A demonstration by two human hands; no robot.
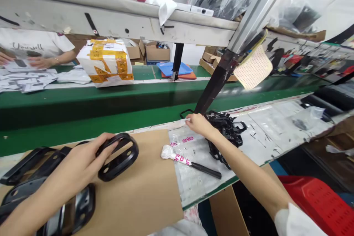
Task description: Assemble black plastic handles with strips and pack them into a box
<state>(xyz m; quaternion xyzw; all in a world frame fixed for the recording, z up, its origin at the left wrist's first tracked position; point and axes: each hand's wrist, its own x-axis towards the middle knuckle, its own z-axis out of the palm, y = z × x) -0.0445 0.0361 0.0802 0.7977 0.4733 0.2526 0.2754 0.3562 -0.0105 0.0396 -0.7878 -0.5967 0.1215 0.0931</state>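
Currently, the left hand grasps a black oval plastic frame lying on cardboard.
The right hand touches the black parts pile; its finger grip is indeterminate.

1 black oval frame lies flat on brown cardboard — a tangled black heap sits well right.

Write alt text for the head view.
The left hand holds a black oval plastic frame on a brown cardboard sheet, while the right hand touches a clear printed plastic bag beside a pile of black plastic parts. A green conveyor belt runs behind.
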